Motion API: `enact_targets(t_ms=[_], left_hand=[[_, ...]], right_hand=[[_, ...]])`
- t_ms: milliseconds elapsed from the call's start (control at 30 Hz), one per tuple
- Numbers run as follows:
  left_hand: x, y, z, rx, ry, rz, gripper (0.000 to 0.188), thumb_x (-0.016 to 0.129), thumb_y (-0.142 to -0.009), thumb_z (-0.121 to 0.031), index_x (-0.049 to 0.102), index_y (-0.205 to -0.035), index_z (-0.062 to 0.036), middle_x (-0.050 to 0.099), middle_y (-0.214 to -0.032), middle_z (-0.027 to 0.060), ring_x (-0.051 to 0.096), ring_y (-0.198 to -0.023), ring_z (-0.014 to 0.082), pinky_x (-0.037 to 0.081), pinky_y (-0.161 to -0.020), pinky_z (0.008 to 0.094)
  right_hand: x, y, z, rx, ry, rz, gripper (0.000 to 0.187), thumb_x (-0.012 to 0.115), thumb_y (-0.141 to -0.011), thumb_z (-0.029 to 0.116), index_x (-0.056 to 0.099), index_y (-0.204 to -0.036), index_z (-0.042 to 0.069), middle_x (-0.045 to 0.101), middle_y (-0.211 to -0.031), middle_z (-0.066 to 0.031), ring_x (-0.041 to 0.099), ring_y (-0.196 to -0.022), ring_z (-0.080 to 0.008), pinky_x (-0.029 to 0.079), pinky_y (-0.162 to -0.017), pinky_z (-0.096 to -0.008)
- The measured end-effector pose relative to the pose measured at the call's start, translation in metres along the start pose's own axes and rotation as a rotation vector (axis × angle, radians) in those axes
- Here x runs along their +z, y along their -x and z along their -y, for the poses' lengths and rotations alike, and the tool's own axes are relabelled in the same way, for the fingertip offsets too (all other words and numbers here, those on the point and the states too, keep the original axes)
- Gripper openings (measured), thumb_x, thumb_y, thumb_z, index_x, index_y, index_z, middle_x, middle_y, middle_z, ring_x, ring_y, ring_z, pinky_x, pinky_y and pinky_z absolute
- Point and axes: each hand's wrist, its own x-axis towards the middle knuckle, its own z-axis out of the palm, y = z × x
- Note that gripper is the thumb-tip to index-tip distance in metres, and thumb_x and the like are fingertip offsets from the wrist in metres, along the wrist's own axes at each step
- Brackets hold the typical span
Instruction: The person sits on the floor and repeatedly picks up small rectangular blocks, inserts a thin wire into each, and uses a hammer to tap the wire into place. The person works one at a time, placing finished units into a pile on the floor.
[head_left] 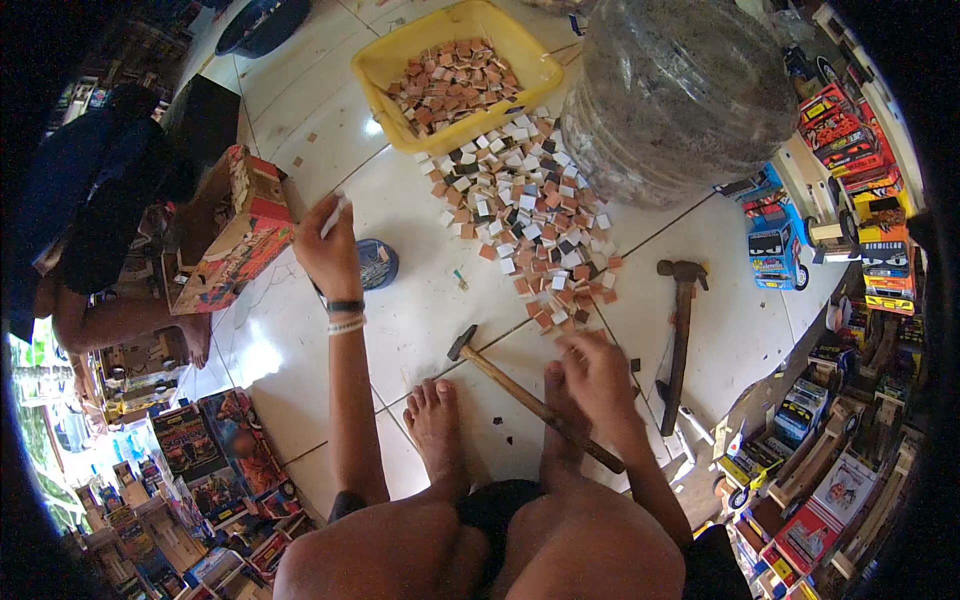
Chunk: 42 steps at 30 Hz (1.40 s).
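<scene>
My left hand (328, 250) is raised over the floor at the left, thumb and fingers pinched on a small white piece (338, 212). Below and beside it stands a round blue tin (388, 270) with small metallic-looking bits inside. My right hand (600, 378) hovers by the near end of a heap of small square wooden pieces (530, 200), white, black and reddish brown. Its fingers are curled, and what they hold, if anything, is hidden. A hammer with a wooden handle (525, 397) lies slanting across my right foot, its head toward the floor's middle.
A yellow basin (545, 75) of similar pieces stands behind the heap, beside a large clear plastic sack (680, 100). A claw hammer (680, 340) lies at right. Colourful toy trucks (780, 245) line both sides. At left, another person (100, 200) sits by a painted wooden box (235, 235).
</scene>
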Motion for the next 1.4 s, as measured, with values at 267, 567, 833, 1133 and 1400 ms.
enact_targets(t_ms=[267,567,833,1133,1400], left_hand=[[-0.037,0.04,0.09,-0.025,-0.48,0.471,0.02,0.085,-0.075,-0.013,0.082,-0.095,-0.0087,0.079,-0.098,0.0148,0.076,-0.095,0.034,0.06,-0.086,0.0424],[-0.044,0.03,0.071,-0.031,-0.448,0.483,0.01,0.081,-0.082,-0.008,0.083,-0.091,-0.0084,0.08,-0.091,0.012,0.078,-0.082,0.0255,0.061,-0.075,0.0359],[-0.043,0.038,0.05,-0.069,-0.237,0.313,0.013,0.077,-0.092,-0.008,0.082,-0.103,-0.0022,0.08,-0.087,0.0096,0.077,-0.081,0.0152,0.061,-0.075,0.0296],[-0.032,0.054,0.04,-0.438,0.361,0.345,0.022,0.069,-0.102,-0.009,0.074,-0.115,0.0082,0.076,-0.101,0.0118,0.075,-0.091,0.0182,0.064,-0.083,0.031],[-0.016,0.067,0.006,-0.272,0.2,0.421,0.013,0.07,-0.097,-0.004,0.07,-0.107,0.0043,0.076,-0.094,0.0104,0.076,-0.085,0.0166,0.062,-0.076,0.0288]], right_hand=[[-0.013,-0.082,-0.03,0.001,0.143,-0.317,0.021,0.077,-0.093,0.019,0.076,-0.102,-0.001,0.075,-0.093,-0.0146,0.072,-0.078,-0.0224,0.056,-0.073,-0.0379],[-0.004,-0.082,-0.028,-0.024,-0.005,-0.455,0.016,0.084,-0.088,0.014,0.079,-0.099,0.003,0.076,-0.093,-0.0088,0.072,-0.072,-0.0154,0.055,-0.063,-0.03],[0.017,-0.089,0.006,-0.101,-0.086,-0.381,0.013,0.075,-0.091,0.009,0.074,-0.103,0.003,0.077,-0.096,-0.0135,0.075,-0.082,-0.0271,0.058,-0.073,-0.0363],[0.111,-0.114,0.02,-0.404,-0.056,-0.201,0.018,0.076,-0.089,0.004,0.07,-0.106,0.002,0.075,-0.095,-0.0134,0.074,-0.081,-0.0279,0.057,-0.073,-0.0376],[0.124,-0.128,0.023,-0.422,0.004,-0.201,0.016,0.078,-0.089,0.004,0.073,-0.105,0.002,0.075,-0.096,-0.0142,0.075,-0.076,-0.0293,0.059,-0.068,-0.0381]])
